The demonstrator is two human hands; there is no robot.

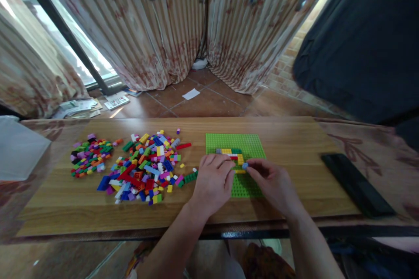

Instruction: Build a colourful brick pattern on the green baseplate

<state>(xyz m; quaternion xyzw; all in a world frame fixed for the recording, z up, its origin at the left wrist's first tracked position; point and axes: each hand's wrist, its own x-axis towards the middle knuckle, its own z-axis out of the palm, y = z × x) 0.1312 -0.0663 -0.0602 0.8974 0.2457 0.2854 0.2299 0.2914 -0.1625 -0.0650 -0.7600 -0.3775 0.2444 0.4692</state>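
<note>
A green studded baseplate (234, 140) lies on the wooden table, with a low build of toy bricks (240, 158) in yellow, white, red, green and grey on it. My right hand (275, 185) pinches a small light blue brick (245, 165) between thumb and forefinger at the build's right side. Over the left part of the baseplate and build rests my left hand (212, 181), fingers bent and held together. Its fingertips are against the build, and whatever lies beneath them is hidden. A dark green brick piece (190, 177) lies just left of this hand.
Left of the baseplate spreads a large pile of mixed bricks (144, 170), with a smaller pile (90, 157) farther left. A long black case (356, 185) lies at the table's right end. Patterned curtains (170, 30) hang beyond the table (288, 139).
</note>
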